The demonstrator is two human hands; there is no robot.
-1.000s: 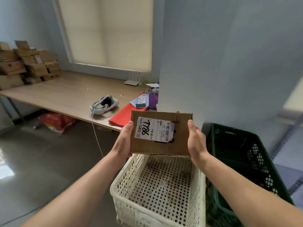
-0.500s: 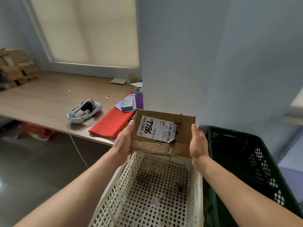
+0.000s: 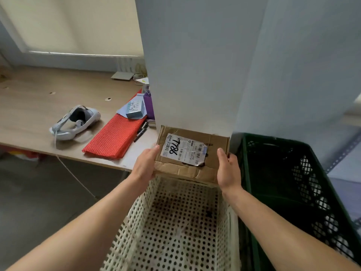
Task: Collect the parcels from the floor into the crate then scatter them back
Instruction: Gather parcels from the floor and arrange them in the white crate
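A brown cardboard parcel [image 3: 213, 151] with a white shipping label marked 7786 is held flat between my two hands. My left hand [image 3: 145, 166] grips its left edge and my right hand [image 3: 228, 169] grips its right edge. The parcel hovers over the far end of a cream perforated plastic crate [image 3: 136, 218], whose inside shows only its holed floor. The parcel's underside is hidden.
A dark green crate [image 3: 304, 194] stands right beside the cream one. A wooden desk [image 3: 35, 106] at the left carries a white headset [image 3: 75, 123], a red mesh mat [image 3: 115, 137] and small boxes. A grey pillar [image 3: 195, 65] rises just behind the parcel.
The parcel and both hands have come down toward the cream crate's far end. The view has turned right and down, so the stacked boxes at far left are out of frame.
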